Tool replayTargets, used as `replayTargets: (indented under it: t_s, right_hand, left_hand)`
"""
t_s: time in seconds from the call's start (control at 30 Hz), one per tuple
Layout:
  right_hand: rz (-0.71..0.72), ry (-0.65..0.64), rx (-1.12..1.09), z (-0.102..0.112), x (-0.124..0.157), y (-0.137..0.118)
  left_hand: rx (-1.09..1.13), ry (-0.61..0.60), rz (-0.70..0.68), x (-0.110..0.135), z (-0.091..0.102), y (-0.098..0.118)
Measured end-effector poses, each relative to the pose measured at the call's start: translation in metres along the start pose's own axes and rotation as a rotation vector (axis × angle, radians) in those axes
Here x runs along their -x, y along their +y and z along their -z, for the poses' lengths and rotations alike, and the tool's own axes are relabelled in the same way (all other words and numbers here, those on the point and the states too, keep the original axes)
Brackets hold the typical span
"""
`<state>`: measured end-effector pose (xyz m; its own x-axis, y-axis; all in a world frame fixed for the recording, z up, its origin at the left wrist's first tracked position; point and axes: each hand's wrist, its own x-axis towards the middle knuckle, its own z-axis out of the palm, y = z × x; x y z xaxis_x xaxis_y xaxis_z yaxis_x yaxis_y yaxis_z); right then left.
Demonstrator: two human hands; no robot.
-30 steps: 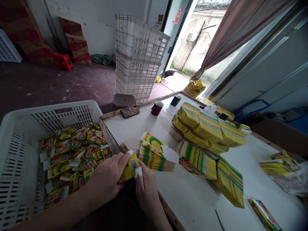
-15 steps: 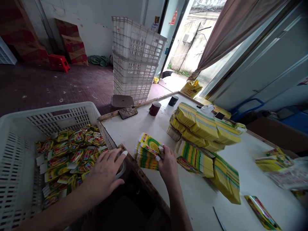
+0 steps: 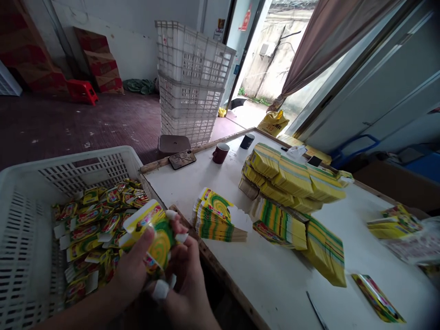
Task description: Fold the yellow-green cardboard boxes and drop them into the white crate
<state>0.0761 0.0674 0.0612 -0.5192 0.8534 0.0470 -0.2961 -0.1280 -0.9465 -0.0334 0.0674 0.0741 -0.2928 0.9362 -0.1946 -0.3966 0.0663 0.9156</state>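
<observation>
Both hands hold one flat yellow-and-green printed carton (image 3: 153,233) in front of me, between the crate and the table edge. My left hand (image 3: 132,270) grips its lower left side with the thumb on its face. My right hand (image 3: 185,279), with white tape on its fingertips, pinches the right side. Just right of the hands, a small stack of the same flat cartons (image 3: 216,220) lies on the white table (image 3: 275,284). A white plastic crate (image 3: 30,183) at my left holds several small folded boxes (image 3: 99,215).
Large piles of flat cartons (image 3: 292,178) fill the table's middle, with more cartons (image 3: 395,222) at the right edge. A phone (image 3: 182,159), a red cup (image 3: 220,153) and a dark cup (image 3: 247,140) stand at the far end. Stacked white crates (image 3: 192,82) and a brown stool (image 3: 173,144) stand behind.
My right hand came back from the small stack with one flat carton. My left hand left the crate rim and joined it, so both now hold the carton.
</observation>
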Motion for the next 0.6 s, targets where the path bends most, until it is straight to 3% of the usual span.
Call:
replayTargets:
  t_s: [0.1, 0.23, 0.4, 0.6]
  right_hand:
    - [-0.036, -0.033, -0.062, -0.016, -0.002, 0.007]
    - [-0.062, 0.025, -0.122, -0.005, -0.015, 0.013]
    - [-0.056, 0.031, -0.185, 0.027, -0.026, 0.009]
    - [-0.09, 0.098, -0.18, 0.052, -0.015, 0.015]
  left_hand:
    - [0.228, 0.059, -0.014, -0.003, -0.001, 0.005]
    - [-0.05, 0.209, -0.029, -0.006, 0.008, 0.001]
    - [-0.122, -0.025, -0.17, -0.009, 0.012, 0.004]
    - [-0.228, -0.188, -0.033, -0.009, 0.012, 0.009]
